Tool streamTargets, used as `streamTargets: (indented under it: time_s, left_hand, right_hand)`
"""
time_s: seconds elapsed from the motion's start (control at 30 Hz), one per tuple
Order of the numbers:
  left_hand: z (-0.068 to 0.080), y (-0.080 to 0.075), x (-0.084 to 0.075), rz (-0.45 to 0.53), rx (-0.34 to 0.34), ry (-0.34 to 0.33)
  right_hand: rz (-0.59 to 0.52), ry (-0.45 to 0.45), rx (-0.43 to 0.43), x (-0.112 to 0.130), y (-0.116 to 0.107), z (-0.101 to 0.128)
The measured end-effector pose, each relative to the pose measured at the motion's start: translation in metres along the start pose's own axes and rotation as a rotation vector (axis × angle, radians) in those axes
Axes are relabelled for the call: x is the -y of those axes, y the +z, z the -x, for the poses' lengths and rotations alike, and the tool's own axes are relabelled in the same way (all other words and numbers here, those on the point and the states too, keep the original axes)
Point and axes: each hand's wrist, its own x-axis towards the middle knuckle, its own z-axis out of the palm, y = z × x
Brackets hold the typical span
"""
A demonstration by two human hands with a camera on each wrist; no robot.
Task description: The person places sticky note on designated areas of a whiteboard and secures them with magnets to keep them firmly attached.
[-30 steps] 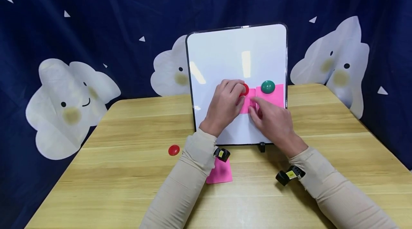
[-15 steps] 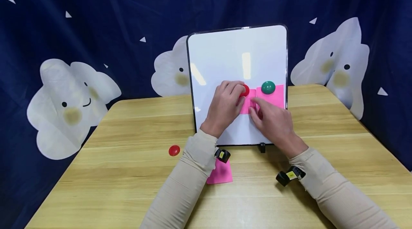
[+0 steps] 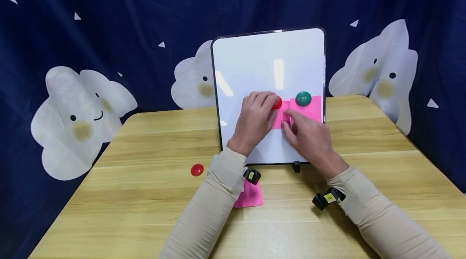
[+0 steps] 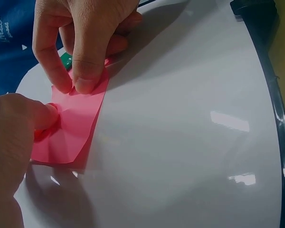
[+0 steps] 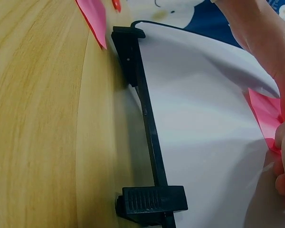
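Observation:
In the head view a whiteboard [image 3: 247, 60] stands upright with two pink sticky notes side by side on its lower right. My left hand [image 3: 255, 119] grips a round red magnet [image 3: 278, 102] at the top of the left pink note [image 3: 278, 121]; the left wrist view has the thumb [image 4: 47, 115] against the magnet. On the same note's right edge, my right hand [image 3: 309, 133] pinches the paper between thumb and index finger, and the paper puckers there. A green magnet [image 3: 303, 98] sits at the top of the right pink note [image 3: 311, 111].
A second red magnet [image 3: 197, 170] lies on the wooden table [image 3: 145, 194], left of my left forearm. Another pink note [image 3: 251, 196] lies in front of the board, partly under the left sleeve. Black feet [image 5: 152, 199] support the board's lower edge. A dark blue curtain [image 3: 145, 4] hangs behind.
Hardly anything differs: both hands keep their places on the magnet and note, with only a tiny shift of the view.

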Motion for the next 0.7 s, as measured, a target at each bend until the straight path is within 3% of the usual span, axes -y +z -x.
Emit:
streamTargets:
  time_s: [0.7]
  left_hand:
    - [0.0041, -0.0091, 0.0019, -0.027, 0.018, -0.002]
  right_hand:
    - [-0.011, -0.015, -0.018, 0.0018, -0.0013, -0.0004]
